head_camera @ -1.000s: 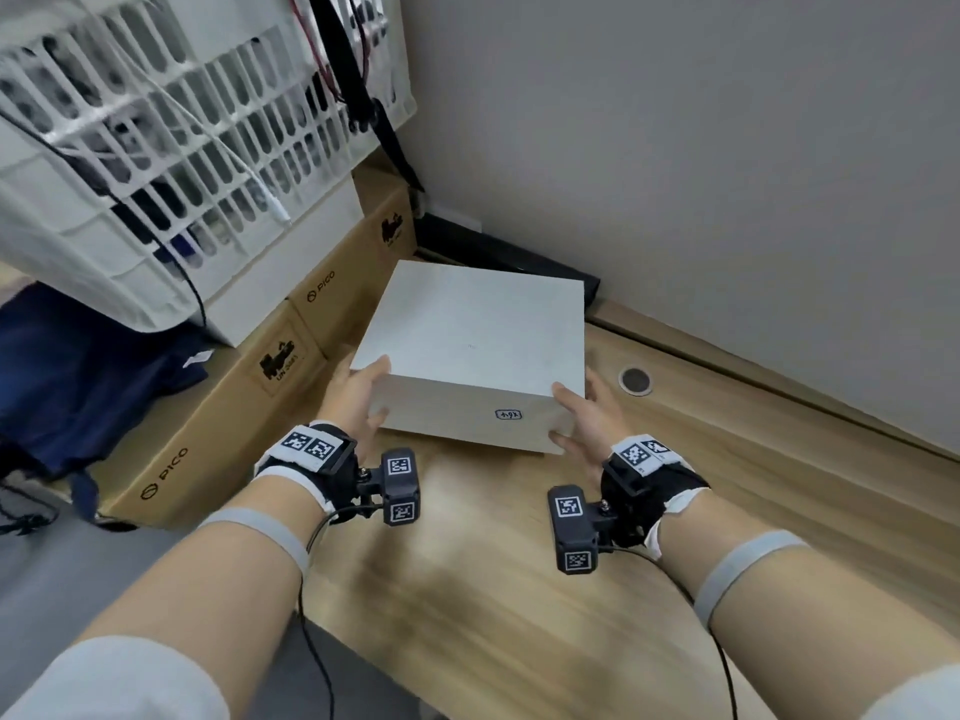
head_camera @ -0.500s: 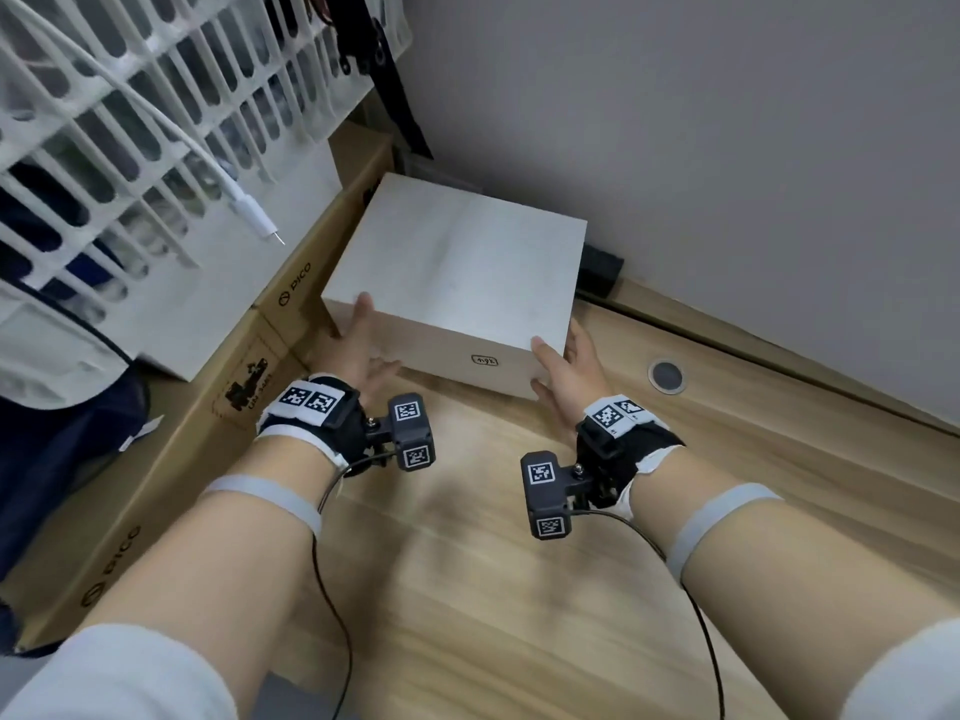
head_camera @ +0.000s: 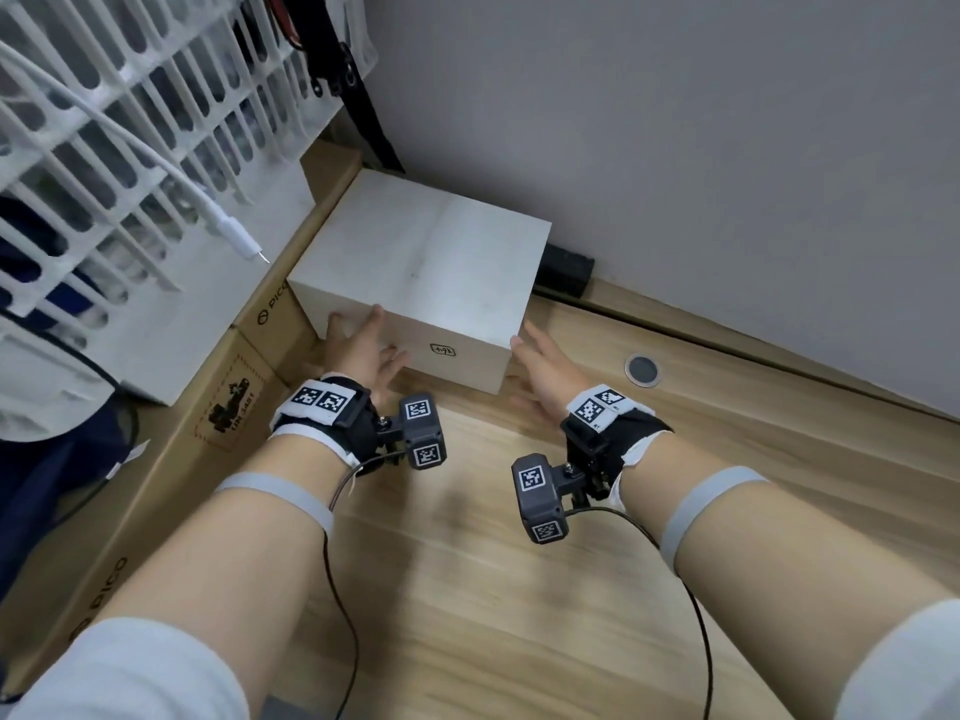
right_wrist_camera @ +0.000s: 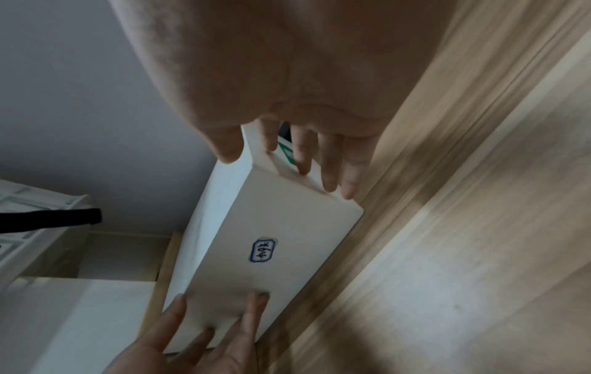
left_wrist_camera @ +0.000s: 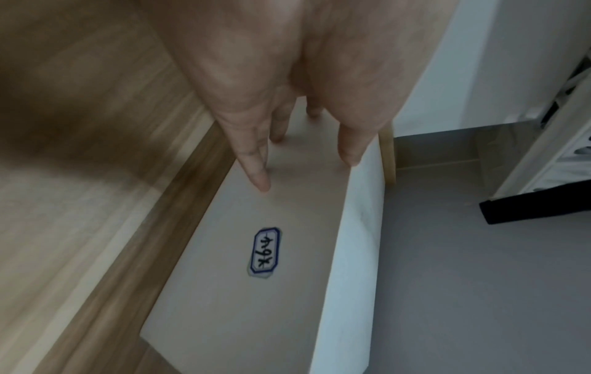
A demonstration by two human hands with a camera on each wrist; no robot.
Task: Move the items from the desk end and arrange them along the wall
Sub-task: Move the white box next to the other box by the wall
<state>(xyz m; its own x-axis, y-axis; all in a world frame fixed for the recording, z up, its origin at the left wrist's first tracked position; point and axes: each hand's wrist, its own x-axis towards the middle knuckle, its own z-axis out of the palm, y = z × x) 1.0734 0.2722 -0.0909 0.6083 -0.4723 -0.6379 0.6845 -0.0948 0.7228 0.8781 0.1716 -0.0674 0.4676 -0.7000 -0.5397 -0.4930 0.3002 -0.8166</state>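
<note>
A white box [head_camera: 431,262] with a small handwritten label stands on the wooden desk [head_camera: 467,589], tucked into the corner between the grey wall [head_camera: 701,148] and the cardboard boxes. My left hand [head_camera: 363,345] lies with straight fingers on the box's front face near its left corner; the left wrist view shows the left hand [left_wrist_camera: 307,172] touching the box [left_wrist_camera: 255,303] above the label. My right hand [head_camera: 540,366] is at the front right corner. In the right wrist view, the right hand [right_wrist_camera: 278,169] has its thumb by the top edge of the box [right_wrist_camera: 265,240] and straight fingers along the side.
Brown PICO cartons [head_camera: 228,407] line the desk's left side. A white slatted basket [head_camera: 130,122] rests on them, with a white cable plug [head_camera: 234,236] hanging out. A black block [head_camera: 563,270] sits by the wall right of the box, and a round grommet [head_camera: 642,368] farther right.
The box has slid away from me, up against the wall and the cartons. Both hands followed it, and their fingers now lie flatter on it.
</note>
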